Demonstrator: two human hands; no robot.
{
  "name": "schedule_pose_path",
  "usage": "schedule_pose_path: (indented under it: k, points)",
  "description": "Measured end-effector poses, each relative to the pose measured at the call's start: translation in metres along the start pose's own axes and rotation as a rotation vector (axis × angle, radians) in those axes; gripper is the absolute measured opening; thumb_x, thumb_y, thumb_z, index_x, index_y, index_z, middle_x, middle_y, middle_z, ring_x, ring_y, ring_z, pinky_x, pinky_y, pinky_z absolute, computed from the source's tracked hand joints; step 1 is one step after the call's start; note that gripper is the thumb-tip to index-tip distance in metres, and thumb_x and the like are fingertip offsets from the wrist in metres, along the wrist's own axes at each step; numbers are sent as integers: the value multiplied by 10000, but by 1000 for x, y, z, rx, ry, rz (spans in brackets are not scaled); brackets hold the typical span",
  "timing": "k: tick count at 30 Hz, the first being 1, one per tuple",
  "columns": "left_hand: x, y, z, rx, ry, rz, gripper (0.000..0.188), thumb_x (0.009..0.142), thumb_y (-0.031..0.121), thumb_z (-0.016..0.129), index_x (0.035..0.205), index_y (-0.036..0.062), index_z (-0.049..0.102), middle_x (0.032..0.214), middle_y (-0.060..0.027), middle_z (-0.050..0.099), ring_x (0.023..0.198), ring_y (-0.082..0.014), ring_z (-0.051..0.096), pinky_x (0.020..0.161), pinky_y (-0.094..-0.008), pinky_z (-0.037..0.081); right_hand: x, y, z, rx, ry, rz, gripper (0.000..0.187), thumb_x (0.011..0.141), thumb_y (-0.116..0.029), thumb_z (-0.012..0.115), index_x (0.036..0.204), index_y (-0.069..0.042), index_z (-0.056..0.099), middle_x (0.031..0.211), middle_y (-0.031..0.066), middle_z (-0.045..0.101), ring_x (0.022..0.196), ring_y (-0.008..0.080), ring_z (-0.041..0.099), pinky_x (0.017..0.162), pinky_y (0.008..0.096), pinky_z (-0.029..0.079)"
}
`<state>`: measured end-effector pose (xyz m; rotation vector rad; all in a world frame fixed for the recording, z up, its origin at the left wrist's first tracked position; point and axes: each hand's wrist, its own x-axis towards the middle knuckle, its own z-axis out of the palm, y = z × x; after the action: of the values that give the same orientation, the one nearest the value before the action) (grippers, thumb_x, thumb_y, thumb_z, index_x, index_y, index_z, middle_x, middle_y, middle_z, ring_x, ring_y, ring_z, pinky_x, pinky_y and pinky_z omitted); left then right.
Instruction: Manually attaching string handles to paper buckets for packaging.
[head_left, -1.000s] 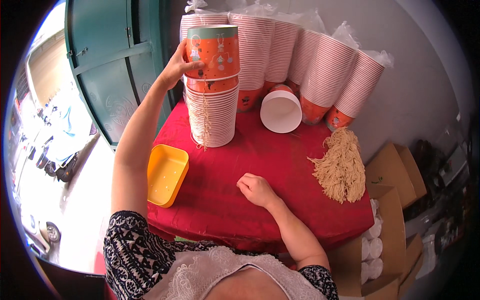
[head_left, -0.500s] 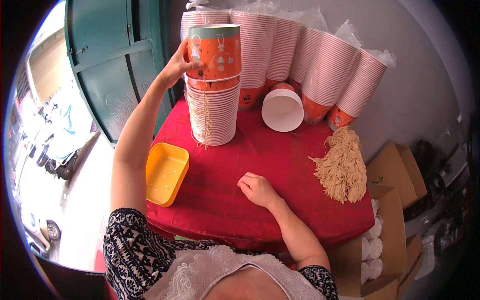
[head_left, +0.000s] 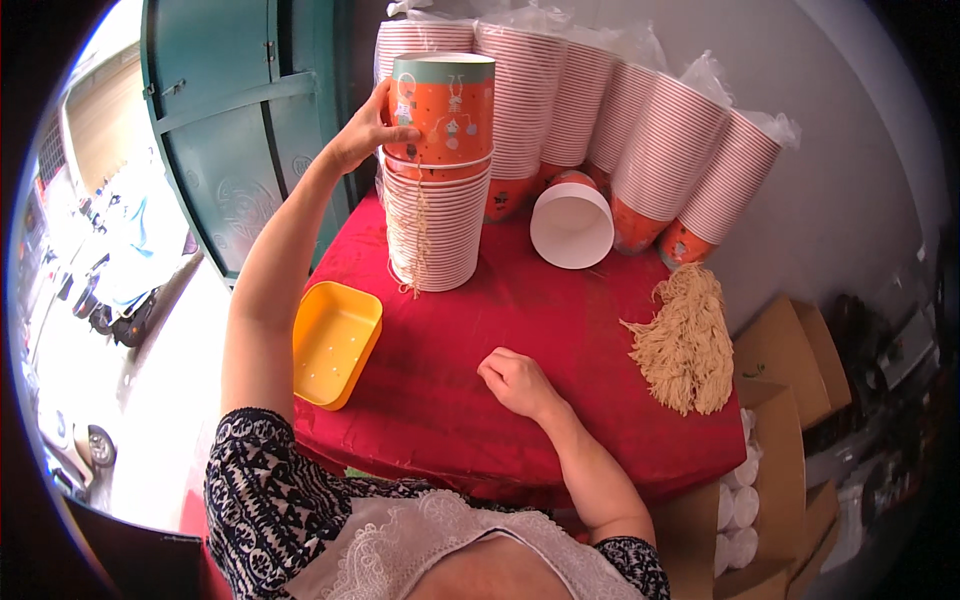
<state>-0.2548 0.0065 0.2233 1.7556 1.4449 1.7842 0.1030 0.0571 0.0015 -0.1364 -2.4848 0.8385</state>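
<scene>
My left hand [head_left: 372,128] is closed around the left side of an orange paper tub [head_left: 440,115] with a green top band and printed figures. The tub stands upright at the top of a tall stack of nested paper tubs [head_left: 438,235], whose white rims show below it. Tan strings [head_left: 420,215] hang down the front of that stack. Near the middle of the table, my right hand [head_left: 515,382] rests in a loose fist on the red cloth [head_left: 430,390]. Nothing shows sticking out of its curled fingers, though its palm side is hidden.
A yellow basket [head_left: 340,300] stands at the left edge. Behind are several plastic-wrapped tub stacks [head_left: 670,140]. One tub [head_left: 572,228] lies on its side, mouth toward me. A bundle of tan strings [head_left: 685,345] lies at the right, above a cardboard box [head_left: 775,430] holding white rolls.
The view has shifted slightly. My left hand stays on the top tub, and my right hand keeps its place on the cloth.
</scene>
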Motion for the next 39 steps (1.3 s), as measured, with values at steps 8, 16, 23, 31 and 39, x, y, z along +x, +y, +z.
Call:
schedule_pose_path:
  k: [8,16,23,31,39]
  points:
    - [-3,5,2,50,1,-20,996,651,173,886,1428,36,277,1327,-142,502,1241,-255,495,1109,-405,362,0,-2,-2,9,-6,9,145,893,-118,587,846,8,642,836,161,638,773,342,643,683,424,519]
    - [-5,7,7,65,8,9,1023,643,202,901,1427,24,269,1315,-151,512,1223,-250,510,1101,-400,375,0,0,-1,4,-14,8,145,898,-118,582,850,6,641,839,160,640,768,340,646,679,421,521]
    - [-8,2,5,72,29,8,1035,640,205,905,1430,29,259,1320,-152,506,1235,-253,498,1101,-407,374,1,-3,-2,12,-18,14,148,899,-120,581,854,7,641,846,162,642,776,341,648,683,417,523]
    - [-5,0,5,97,16,-6,1066,629,234,911,1440,41,247,1334,-156,490,1262,-266,469,1112,-414,354,0,-1,-2,5,-11,17,148,899,-124,582,848,5,636,846,160,639,777,346,644,687,425,521]
    - [-4,-19,-18,148,21,10,1085,712,316,844,1505,27,161,1471,-183,356,1375,-269,333,1158,-396,234,0,-2,1,-3,-8,-3,146,896,-129,584,850,0,634,838,158,630,779,349,638,680,429,515]
